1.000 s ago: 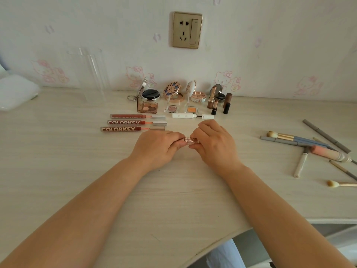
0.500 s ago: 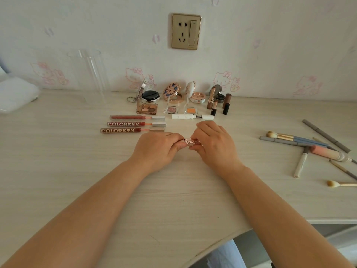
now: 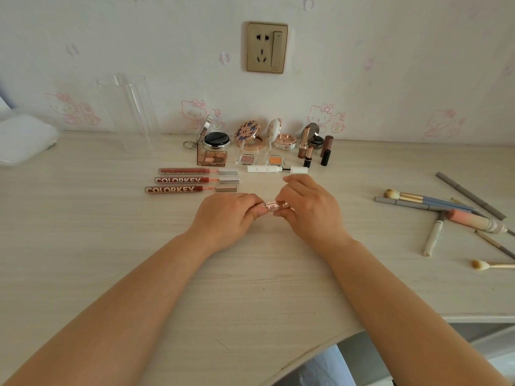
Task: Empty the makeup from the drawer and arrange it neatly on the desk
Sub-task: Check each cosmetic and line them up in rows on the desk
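A small pink glittery makeup tube [image 3: 274, 206] lies level just above the desk [image 3: 83, 246], held at both ends. My left hand [image 3: 223, 218] grips its left end with curled fingers and my right hand [image 3: 309, 210] pinches its right end. Behind them, three red lip glosses [image 3: 192, 180] lie side by side with their caps pulled out. A white mascara [image 3: 276, 169] lies open beside them. Compacts, eyeshadow pans and lipsticks [image 3: 250, 140] stand in a row along the wall.
Loose brushes and pencils [image 3: 446, 210] lie scattered at the right. A clear cylinder holder [image 3: 125, 112] stands at the back left, with a white bundle [image 3: 22, 140] at the far left. The desk's curved front edge runs at the lower right.
My two hands have drawn slightly apart, so more of the pink tube shows between them. Everything else on the desk lies as before.
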